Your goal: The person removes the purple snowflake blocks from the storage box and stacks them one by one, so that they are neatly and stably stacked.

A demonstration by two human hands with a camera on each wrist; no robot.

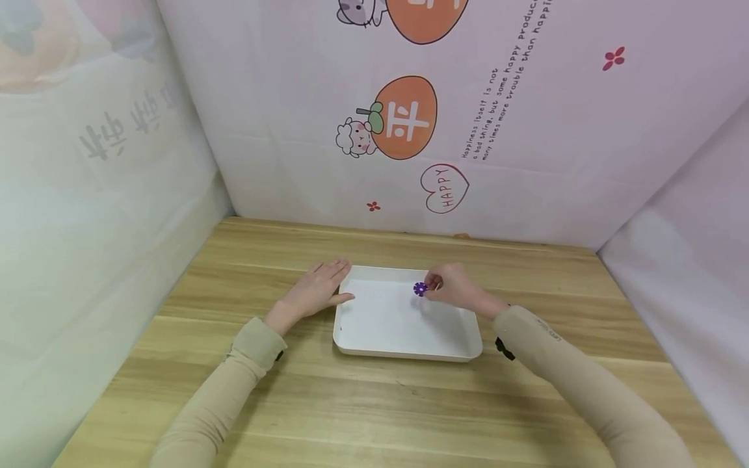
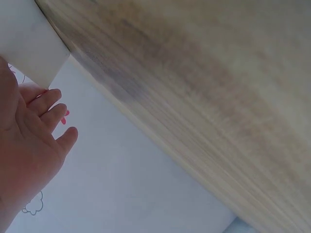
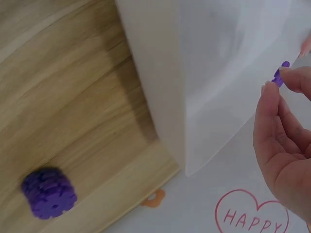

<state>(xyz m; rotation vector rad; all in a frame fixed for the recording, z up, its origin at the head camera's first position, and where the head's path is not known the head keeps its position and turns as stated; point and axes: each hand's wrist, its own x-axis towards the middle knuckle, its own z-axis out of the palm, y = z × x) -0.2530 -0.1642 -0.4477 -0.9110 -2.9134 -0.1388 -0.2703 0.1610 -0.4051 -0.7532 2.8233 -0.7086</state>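
Observation:
Over a white tray (image 1: 380, 318), my right hand (image 1: 453, 286) pinches a purple notched disc (image 1: 420, 288) between thumb and fingers. The right wrist view shows that disc (image 3: 281, 74) nearly edge-on at the fingertips, above the tray floor. My left hand (image 1: 318, 289) rests at the tray's left rim, fingers extended and thumb reaching over the edge. From the left wrist, the left hand (image 2: 36, 131) appears beside a tray corner (image 2: 41, 43). A stack of purple notched discs (image 3: 49, 193) sits on the table outside the tray, hidden in the head view.
The tray lies on a wood-grain table (image 1: 363, 409). Behind it rises a white printed backdrop (image 1: 281, 130), with further white sheets along the left side (image 1: 105, 214) and right side (image 1: 690, 221).

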